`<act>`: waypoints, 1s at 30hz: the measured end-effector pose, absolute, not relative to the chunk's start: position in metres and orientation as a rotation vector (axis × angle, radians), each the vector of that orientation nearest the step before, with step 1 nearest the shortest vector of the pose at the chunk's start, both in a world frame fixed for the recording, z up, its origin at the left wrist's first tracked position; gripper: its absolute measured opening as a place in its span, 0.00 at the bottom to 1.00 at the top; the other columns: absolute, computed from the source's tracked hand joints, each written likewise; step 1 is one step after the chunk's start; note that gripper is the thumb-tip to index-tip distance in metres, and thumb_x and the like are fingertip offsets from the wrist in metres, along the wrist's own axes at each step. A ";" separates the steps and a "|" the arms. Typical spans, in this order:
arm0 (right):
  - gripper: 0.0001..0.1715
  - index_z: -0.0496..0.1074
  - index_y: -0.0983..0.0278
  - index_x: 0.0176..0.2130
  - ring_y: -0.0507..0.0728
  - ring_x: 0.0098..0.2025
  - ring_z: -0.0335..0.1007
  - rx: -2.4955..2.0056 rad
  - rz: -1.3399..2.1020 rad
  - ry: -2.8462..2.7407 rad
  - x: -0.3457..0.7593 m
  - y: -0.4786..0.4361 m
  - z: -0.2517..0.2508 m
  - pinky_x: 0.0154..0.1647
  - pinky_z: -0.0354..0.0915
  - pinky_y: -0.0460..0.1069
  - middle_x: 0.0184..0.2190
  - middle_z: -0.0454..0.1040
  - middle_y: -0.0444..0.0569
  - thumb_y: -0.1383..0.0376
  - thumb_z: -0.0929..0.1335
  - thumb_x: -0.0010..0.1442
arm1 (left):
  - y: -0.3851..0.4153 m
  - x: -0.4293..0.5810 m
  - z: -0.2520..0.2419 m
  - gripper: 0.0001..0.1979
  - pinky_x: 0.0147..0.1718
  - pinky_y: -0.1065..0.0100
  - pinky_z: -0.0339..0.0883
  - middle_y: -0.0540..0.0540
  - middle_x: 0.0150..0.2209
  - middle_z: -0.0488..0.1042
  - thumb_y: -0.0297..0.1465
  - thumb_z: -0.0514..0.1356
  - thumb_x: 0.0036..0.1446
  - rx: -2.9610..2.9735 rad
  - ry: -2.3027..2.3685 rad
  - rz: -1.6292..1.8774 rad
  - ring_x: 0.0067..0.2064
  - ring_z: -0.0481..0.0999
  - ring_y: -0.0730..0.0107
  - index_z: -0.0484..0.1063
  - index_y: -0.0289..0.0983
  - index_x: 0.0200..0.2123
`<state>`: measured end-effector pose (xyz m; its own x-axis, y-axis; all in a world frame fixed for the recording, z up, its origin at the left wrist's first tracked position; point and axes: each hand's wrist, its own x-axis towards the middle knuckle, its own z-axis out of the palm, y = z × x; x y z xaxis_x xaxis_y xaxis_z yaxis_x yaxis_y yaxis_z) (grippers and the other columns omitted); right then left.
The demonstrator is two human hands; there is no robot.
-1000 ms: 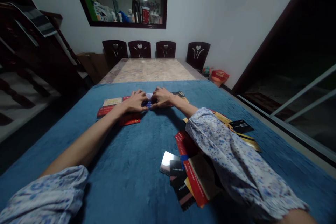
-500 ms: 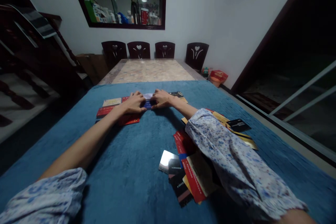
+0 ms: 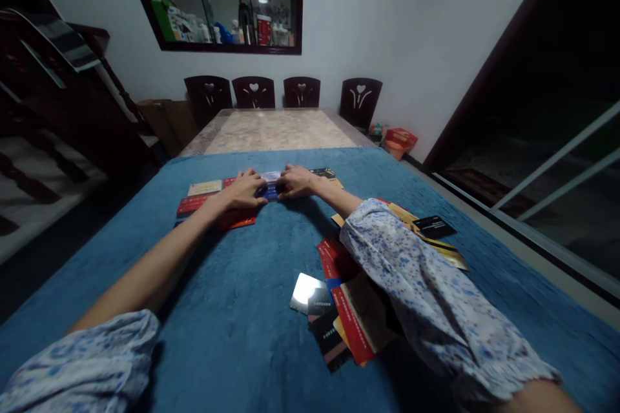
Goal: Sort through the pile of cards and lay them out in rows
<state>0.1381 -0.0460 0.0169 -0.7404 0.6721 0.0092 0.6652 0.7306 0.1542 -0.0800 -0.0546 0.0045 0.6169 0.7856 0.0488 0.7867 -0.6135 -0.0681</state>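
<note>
My left hand (image 3: 246,190) and my right hand (image 3: 296,181) meet at a blue card (image 3: 271,193) lying on the blue cloth, fingers curled at its two sides. A pale card (image 3: 270,176) shows just beyond it, between the hands. To the left are a cream card (image 3: 204,188) and a red card (image 3: 194,204). Another red card (image 3: 241,220) lies partly hidden beneath my left wrist. A black patterned card (image 3: 323,173) sits beyond my right wrist. My fingertips are partly hidden.
Near my right forearm lies a loose pile with a shiny silver card (image 3: 303,289), black card (image 3: 329,339) and red card (image 3: 349,326). Farther right, another black card (image 3: 434,226) rests among gold ones. The blue cloth (image 3: 232,310) covers the near table; several chairs (image 3: 301,91) stand behind.
The view has shifted slightly. Both hands stay at the blue card with hardly any movement, and the cards lie as before.
</note>
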 end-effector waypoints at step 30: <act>0.14 0.81 0.61 0.45 0.62 0.49 0.64 1.462 0.259 2.944 0.256 -0.118 0.013 0.38 0.51 0.52 0.43 0.80 0.54 0.68 0.68 0.63 | -0.099 -0.004 -0.010 0.12 0.52 0.47 0.60 0.38 0.40 0.78 0.28 0.54 0.62 -2.868 -0.868 -0.615 0.54 0.66 0.49 0.79 0.37 0.37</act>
<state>0.2563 -0.1181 0.0127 -0.5969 0.7749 0.2078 0.7993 0.5968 0.0705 -0.0036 -0.0991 -0.0101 0.7588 0.5144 0.3995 0.5475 -0.8360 0.0364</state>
